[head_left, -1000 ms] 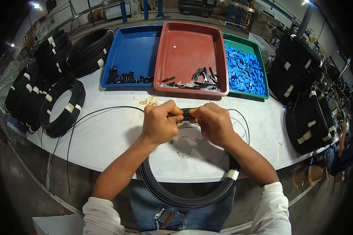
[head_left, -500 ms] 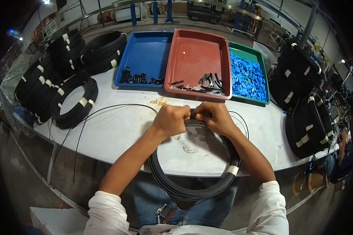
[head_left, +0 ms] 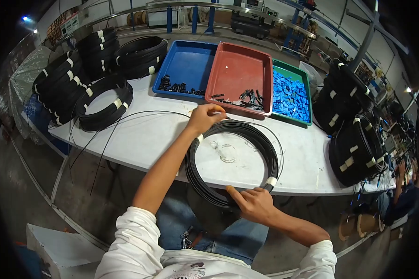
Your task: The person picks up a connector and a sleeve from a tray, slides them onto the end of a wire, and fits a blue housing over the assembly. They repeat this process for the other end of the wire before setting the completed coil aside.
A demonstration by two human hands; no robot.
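A black cable coil lies at the table's near edge, bound with pale tape in two places, its near side overhanging my lap. At its far side my left hand is closed, pinching a loose black cable whose strand arcs around the coil's right side. Another stretch runs leftward over the table. My right hand is on the coil's near right side, below a tape band. Its thumb points over the rim, and its fingers are curled against the coil, partly hidden.
A blue tray and a red tray hold black pieces at their near ends. Behind them, a green tray contains many blue pieces. Stacked black coils stand left, others right. Another person's hand shows far right.
My right hand has left the far side of the coil and come down to its near right side. My left hand is slightly farther away. The coil has turned, and the view has shifted.
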